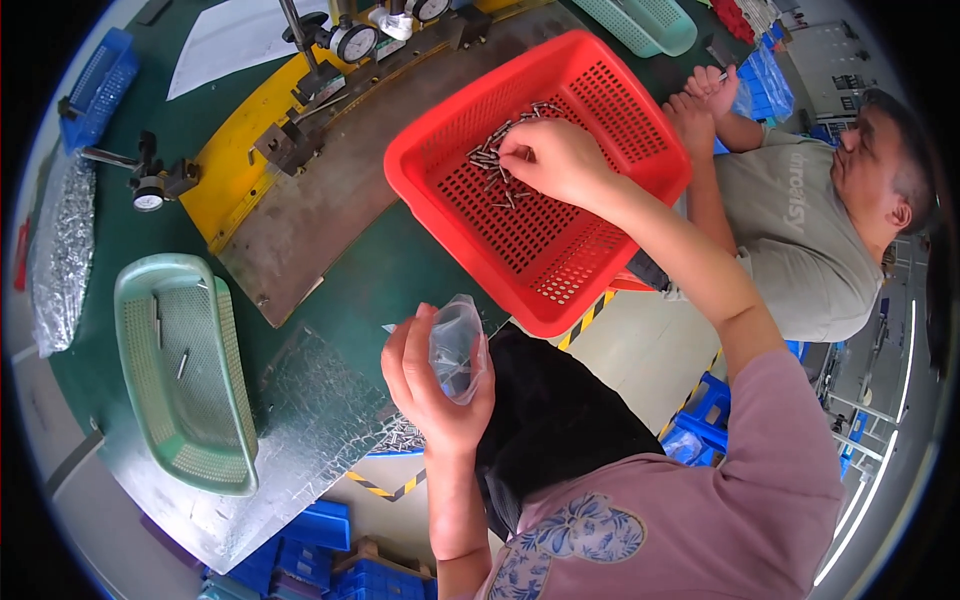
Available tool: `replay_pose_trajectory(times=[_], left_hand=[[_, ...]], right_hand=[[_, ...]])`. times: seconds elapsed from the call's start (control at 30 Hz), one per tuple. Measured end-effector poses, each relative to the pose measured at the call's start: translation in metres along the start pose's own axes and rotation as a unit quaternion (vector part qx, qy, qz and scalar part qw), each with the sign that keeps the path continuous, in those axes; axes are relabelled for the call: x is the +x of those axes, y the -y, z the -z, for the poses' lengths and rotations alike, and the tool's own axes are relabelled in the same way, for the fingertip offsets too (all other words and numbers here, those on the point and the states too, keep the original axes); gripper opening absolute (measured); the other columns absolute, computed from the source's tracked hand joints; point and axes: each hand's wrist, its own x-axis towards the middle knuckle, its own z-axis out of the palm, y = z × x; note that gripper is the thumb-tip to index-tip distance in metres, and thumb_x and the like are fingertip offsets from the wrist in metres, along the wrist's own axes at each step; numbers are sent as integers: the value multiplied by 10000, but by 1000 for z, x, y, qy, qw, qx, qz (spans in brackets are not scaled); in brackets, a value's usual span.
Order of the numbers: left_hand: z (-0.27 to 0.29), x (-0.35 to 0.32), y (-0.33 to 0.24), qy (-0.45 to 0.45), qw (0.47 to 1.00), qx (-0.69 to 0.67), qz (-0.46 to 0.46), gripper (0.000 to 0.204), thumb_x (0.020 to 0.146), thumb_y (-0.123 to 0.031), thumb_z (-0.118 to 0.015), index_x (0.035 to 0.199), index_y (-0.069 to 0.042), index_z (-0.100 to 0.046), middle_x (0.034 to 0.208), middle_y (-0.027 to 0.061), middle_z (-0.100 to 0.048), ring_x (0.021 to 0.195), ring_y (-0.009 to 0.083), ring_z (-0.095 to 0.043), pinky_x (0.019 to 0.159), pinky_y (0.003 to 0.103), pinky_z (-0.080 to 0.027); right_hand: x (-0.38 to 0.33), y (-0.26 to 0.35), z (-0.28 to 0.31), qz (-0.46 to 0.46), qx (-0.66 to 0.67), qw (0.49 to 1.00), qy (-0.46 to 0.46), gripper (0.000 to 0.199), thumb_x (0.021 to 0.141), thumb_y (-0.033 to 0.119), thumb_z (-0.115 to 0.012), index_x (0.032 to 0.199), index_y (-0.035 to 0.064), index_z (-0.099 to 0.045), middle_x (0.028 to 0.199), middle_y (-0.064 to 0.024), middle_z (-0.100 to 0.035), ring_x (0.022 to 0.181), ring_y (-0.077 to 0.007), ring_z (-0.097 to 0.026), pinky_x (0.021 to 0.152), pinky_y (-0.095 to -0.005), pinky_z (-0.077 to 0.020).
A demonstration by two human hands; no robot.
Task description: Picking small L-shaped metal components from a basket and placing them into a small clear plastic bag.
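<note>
My left hand (430, 385) holds a small clear plastic bag (457, 347) upright over the table's near edge; small metal parts show inside it. My right hand (548, 160) reaches into a red perforated basket (600, 70), with fingertips pinched on small metal pins (492, 165) scattered on its floor. The basket sits tilted on the green table (370, 285) and overhangs its edge.
A pale green basket (235, 400) with a few pins lies to the left. Dial gauges (352, 40) stand on a yellow and grey fixture plate (300, 215). A heap of pins (402, 435) lies on patterned metal sheet. Another person (800, 230) sits to the right, hands raised.
</note>
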Motion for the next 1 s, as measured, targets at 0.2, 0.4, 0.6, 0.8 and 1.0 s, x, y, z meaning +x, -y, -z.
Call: replay_pose_trajectory(times=[0.2, 0.4, 0.6, 0.8, 1.0], left_hand=[[7, 2, -1, 9, 1000, 6, -6, 609, 664, -24, -733, 1218, -2, -483, 1071, 166, -549, 938, 311, -555, 812, 386, -457], [9, 2, 0, 2, 1000, 9, -3, 599, 673, -26, -731, 1214, 3, -478, 1066, 169, -554, 934, 312, -557, 805, 384, -463], [14, 1, 3, -5, 1000, 6, 6, 595, 671, -17, -728, 1211, 6, -479, 1073, 172, -554, 930, 311, -560, 807, 387, -465], [15, -1, 3, -14, 1000, -21, 19, 588, 669, -16, -724, 1204, 9, -481, 1083, 176, -558, 934, 316, -562, 807, 393, -467], [17, 0, 3, -6, 1000, -6, 12, 585, 666, -13, -727, 1196, 11, -482, 1086, 179, -557, 933, 315, -567, 804, 389, -472]], right_hand=[[21, 12, -20, 5, -112, 993, 35, 221, 699, 281, -715, 749, 75, -654, 784, -93, -655, 800, -281, -633, 664, -436, -491], [23, 11, -22, 52, -182, 980, 55, 176, 685, 233, -690, 721, 65, -655, 783, -107, -654, 767, -297, -638, 634, -436, -499], [15, 10, -10, 67, -167, 982, 57, 103, 688, 165, -655, 699, 71, -615, 752, -67, -633, 717, -273, -626, 592, -414, -489], [16, 1, -8, 57, -153, 985, 47, 98, 689, 160, -656, 711, 76, -610, 753, -69, -625, 743, -273, -622, 604, -411, -489], [17, -1, -10, 105, -159, 980, 52, 78, 661, 141, -645, 694, 73, -623, 765, -77, -631, 748, -292, -622, 623, -437, -498]])
